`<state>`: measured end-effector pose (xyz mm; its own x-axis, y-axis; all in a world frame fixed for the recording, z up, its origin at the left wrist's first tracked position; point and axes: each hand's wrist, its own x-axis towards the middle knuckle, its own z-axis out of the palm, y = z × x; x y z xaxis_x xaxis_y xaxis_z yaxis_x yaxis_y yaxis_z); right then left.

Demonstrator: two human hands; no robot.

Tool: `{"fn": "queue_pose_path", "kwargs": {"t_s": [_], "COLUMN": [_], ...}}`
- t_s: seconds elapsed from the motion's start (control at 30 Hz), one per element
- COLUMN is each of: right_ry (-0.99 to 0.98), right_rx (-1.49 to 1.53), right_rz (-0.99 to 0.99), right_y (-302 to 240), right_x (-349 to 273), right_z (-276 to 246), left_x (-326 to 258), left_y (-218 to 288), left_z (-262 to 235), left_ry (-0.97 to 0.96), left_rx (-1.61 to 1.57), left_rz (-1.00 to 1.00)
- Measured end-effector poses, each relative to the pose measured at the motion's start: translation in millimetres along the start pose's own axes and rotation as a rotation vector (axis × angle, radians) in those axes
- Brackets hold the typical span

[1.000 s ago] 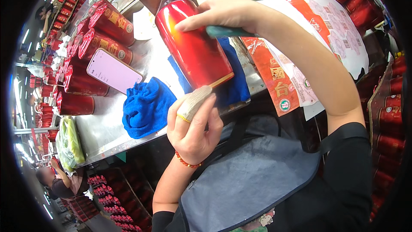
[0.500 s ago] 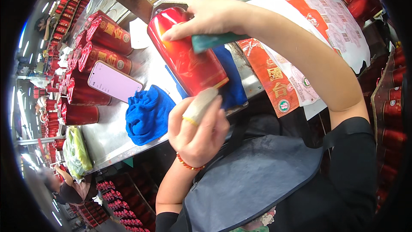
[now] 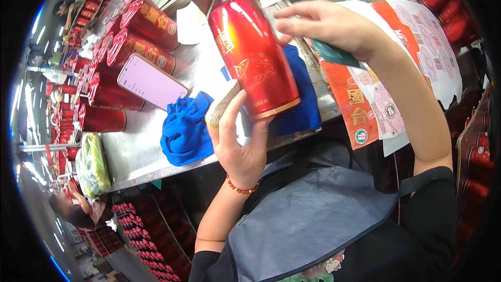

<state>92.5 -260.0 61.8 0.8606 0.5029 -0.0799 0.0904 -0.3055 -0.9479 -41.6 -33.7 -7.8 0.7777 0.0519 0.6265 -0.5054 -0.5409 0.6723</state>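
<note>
Red tin: a tall cylindrical red tin (image 3: 254, 55) with gold decoration and a gold band at its lower rim, held tilted in the air above the tabletop (image 3: 136, 151), its top toward the far side.
Left hand: the left hand (image 3: 241, 143) is clamped on the lower end of the tin, thumb up along its side; a pale rolled strip (image 3: 222, 103) with a yellowish edge sits between the fingers, and a red bead bracelet (image 3: 241, 189) circles the wrist.
Right hand: the right hand (image 3: 326, 23) is closed on the upper side of the tin, fingertips on the metal; a dark green flat object (image 3: 334, 54) is pinched under the palm.
Blue cloths: one crumpled blue cloth (image 3: 185, 128) lies on the tabletop just left of the left hand; a second blue cloth (image 3: 300, 109) lies flat beneath the tin.
Phone: a pink-backed phone (image 3: 151, 82) rests against the red tins to the left.
Stock: a row of red cylindrical tins (image 3: 133, 39) with gold labels lies on its side along the left of the tabletop.
Label sheets: red, orange and white printed sheets (image 3: 386, 99) with round green seals hang over the right edge of the tabletop.
Bag: a green plastic bag (image 3: 94, 164) sits at the near left corner.
Apron: a grey apron (image 3: 313, 219) covers the person's front.
</note>
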Motion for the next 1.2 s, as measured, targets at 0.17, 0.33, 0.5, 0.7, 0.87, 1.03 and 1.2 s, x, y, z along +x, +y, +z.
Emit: {"fn": "queue_pose_path", "kwargs": {"t_s": [0.17, 0.33, 0.5, 0.7, 0.87, 1.03, 1.2], "right_ry": [-0.143, -0.092, -0.027, -0.16, -0.084, -0.069, -0.141], "right_rx": [0.239, 0.228, 0.224, 0.153, 0.081, 0.093, 0.211], "right_rz": [0.166, 0.161, 0.048, 0.134, 0.09, 0.065, 0.177], "right_y": [6, 15, 29, 6, 8, 10, 5], "right_x": [-31, -39, -38, -39, -43, -43, -39], "right_z": [22, 37, 46, 42, 44, 46, 38], "left_x": [-10, -17, -7, 9, 9, 7, 7], "left_y": [-3, 1, 9, 8, 5, 5, 4], "left_z": [-3, -14, -16, -4, -3, -4, -11], "left_ry": [-0.02, -0.048, -0.064, -0.049, -0.062, -0.052, -0.092], "left_rx": [-0.049, 0.068, 0.128, 0.181, 0.212, 0.21, 0.234], "left_rz": [-0.06, 0.087, 0.129, 0.145, 0.167, 0.158, 0.246]}}
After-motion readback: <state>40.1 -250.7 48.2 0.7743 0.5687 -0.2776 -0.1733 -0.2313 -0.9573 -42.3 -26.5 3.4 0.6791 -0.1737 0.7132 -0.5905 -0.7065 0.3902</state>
